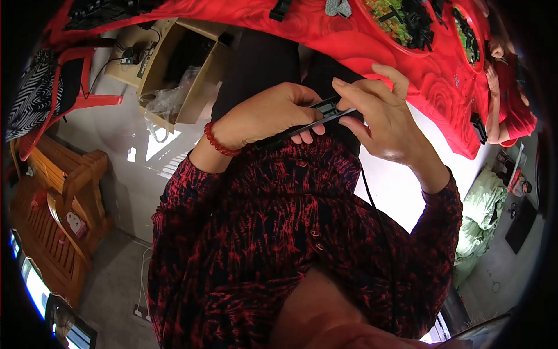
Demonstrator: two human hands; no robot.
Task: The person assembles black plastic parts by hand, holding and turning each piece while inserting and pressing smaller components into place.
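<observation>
A long, narrow black plastic piece [329, 110] with a greyish slot in its upper face lies slantwise across my lap, held in both hands. My left hand [276, 113], with a red bead bracelet [218, 141] on its wrist, is closed round its middle. The thumb rests on top and the fingertips show underneath. My right hand [386, 119] pinches the right end between thumb and fingers, the other fingers raised. Whether a small part sits between those right fingertips is too hidden to tell.
Ahead stands a table with a red cloth [331, 35]. A red-rimmed tray [401, 23] there holds black parts and green-orange bits. An open cardboard box [186, 75] with a plastic bag is at left, near a red chair [87, 75]. Another person [511, 110] works at far right.
</observation>
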